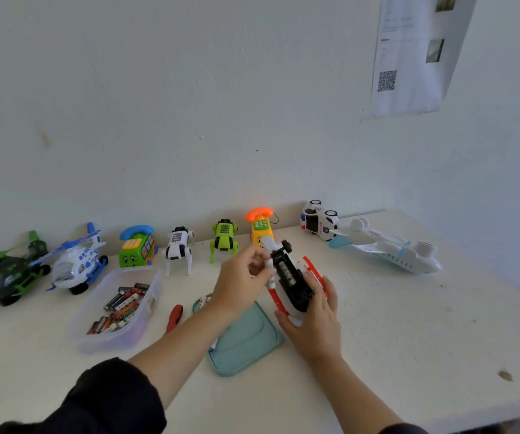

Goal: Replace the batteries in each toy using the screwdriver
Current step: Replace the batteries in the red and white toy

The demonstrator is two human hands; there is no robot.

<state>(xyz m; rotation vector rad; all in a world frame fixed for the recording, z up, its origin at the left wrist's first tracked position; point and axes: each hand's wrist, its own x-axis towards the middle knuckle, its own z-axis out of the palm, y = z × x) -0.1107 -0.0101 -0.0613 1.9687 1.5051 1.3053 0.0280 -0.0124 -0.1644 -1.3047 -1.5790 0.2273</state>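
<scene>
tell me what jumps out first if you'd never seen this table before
Both hands meet mid-table on an upturned red and white toy helicopter: the right hand cradles it from below, while the left hand works at its open battery bay. A row of colourful plastic toys lines the wall behind. Left of the hands sits a clear plastic tub of batteries.

An upturned red-and-white toy helicopter is gripped by the right hand while the left hand pinches at its open battery bay (batteries visible inside), above a teal tray
</scene>
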